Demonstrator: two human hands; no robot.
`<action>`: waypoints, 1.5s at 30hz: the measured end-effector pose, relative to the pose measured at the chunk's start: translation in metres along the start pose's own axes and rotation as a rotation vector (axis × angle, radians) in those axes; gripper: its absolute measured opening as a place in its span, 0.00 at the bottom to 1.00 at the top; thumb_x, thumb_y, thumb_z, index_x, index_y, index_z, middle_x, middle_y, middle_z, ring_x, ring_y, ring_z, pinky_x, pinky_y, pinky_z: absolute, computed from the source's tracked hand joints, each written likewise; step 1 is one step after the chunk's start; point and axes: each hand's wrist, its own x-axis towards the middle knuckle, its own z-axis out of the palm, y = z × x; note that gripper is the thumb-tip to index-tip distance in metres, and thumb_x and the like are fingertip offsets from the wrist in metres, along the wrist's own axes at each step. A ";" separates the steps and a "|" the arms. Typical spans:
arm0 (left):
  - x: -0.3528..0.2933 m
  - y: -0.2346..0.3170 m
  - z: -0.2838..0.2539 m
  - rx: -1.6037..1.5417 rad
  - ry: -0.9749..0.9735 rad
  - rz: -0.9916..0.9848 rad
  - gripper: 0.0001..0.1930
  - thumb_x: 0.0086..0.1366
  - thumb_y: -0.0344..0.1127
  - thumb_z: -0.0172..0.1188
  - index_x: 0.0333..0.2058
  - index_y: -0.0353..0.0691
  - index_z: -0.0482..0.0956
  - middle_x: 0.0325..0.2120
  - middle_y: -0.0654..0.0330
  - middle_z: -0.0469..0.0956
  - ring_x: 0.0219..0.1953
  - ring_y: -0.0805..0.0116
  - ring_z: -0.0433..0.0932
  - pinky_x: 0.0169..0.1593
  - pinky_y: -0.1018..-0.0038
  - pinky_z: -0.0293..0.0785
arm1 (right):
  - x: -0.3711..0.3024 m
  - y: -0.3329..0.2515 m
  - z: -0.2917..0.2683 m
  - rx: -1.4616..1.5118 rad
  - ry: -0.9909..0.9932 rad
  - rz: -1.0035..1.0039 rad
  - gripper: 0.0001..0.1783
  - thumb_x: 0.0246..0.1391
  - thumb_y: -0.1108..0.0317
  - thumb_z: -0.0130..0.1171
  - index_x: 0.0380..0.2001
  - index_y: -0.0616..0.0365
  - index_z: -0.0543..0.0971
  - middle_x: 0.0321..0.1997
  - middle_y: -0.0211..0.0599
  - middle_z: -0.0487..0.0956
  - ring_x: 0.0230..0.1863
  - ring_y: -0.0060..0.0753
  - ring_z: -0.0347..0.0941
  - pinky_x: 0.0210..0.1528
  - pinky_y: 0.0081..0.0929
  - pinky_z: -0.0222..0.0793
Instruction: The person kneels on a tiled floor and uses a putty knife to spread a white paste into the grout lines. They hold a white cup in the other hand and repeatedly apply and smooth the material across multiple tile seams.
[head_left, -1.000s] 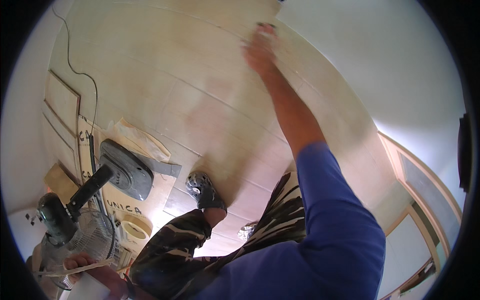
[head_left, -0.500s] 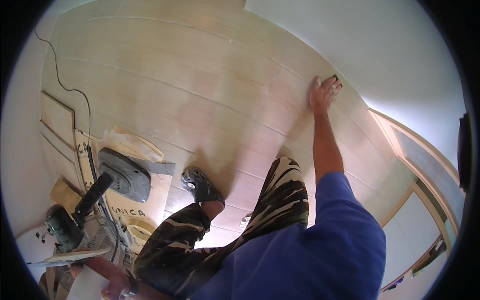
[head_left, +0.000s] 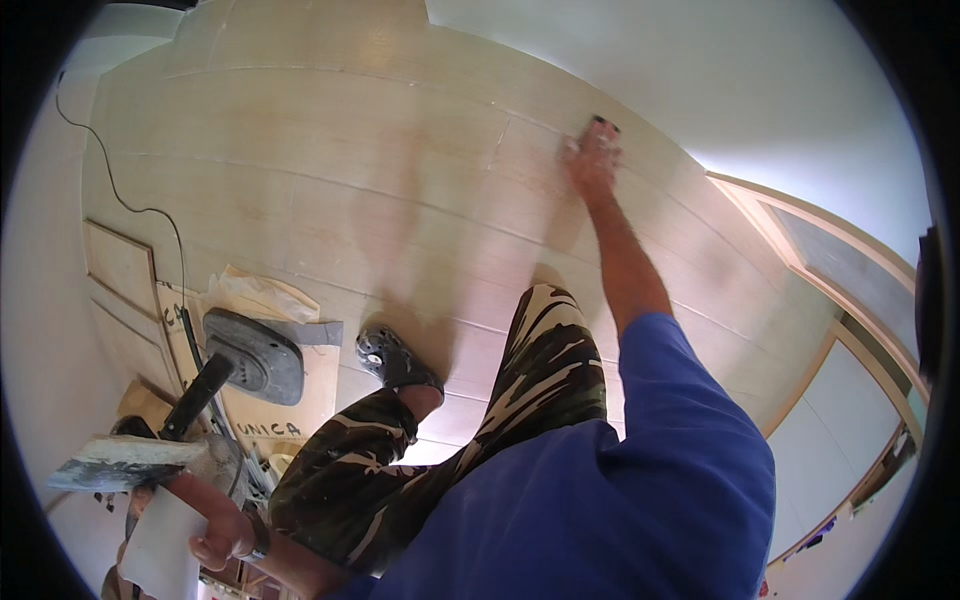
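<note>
At the lower left my left hand (head_left: 222,522) is closed round a wide, flat putty-smeared blade (head_left: 120,462); its grip is mostly hidden. A white, smooth-sided piece (head_left: 163,545) shows just below that hand, and I cannot tell if it is part of the tool. My right arm reaches far forward. My right hand (head_left: 594,160), smeared with white and slightly blurred, is down on the pale plank floor (head_left: 400,130). Something small and dark (head_left: 605,122) shows at its fingertips, close to the white wall (head_left: 720,70). White filler lines run along some plank joints.
A black fan base (head_left: 255,355) on its pole lies at the left over a cardboard sheet (head_left: 300,400). A cable (head_left: 130,180) trails along the left wall. My shoe (head_left: 395,360) stands mid-floor. At the right is a wooden-framed door (head_left: 840,410).
My right hand has slid left and a little away from the wall's edge. My left hand has turned the blade so its smeared face shows. The whole view has shifted slightly.
</note>
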 end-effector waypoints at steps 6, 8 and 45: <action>0.002 0.006 0.016 -0.136 -0.083 0.017 0.34 0.46 0.45 0.53 0.51 0.32 0.65 0.49 0.49 0.66 0.56 0.52 0.60 0.62 0.56 0.47 | 0.022 -0.019 0.004 0.065 0.001 0.003 0.43 0.55 0.41 0.39 0.63 0.62 0.48 0.69 0.50 0.42 0.70 0.49 0.36 0.64 0.59 0.35; 0.000 0.015 0.019 -0.103 -0.080 0.035 0.34 0.46 0.45 0.54 0.51 0.31 0.65 0.49 0.49 0.66 0.56 0.52 0.60 0.62 0.57 0.48 | 0.024 -0.040 -0.007 0.072 -0.080 -0.170 0.41 0.56 0.41 0.37 0.63 0.60 0.49 0.69 0.48 0.42 0.70 0.49 0.38 0.64 0.59 0.35; -0.010 0.033 0.010 -0.167 0.027 0.032 0.30 0.42 0.47 0.54 0.46 0.37 0.72 0.44 0.55 0.72 0.53 0.55 0.64 0.61 0.59 0.50 | -0.017 0.022 -0.046 -0.114 -0.299 -0.021 0.40 0.55 0.43 0.40 0.64 0.56 0.49 0.70 0.42 0.43 0.70 0.43 0.39 0.62 0.57 0.46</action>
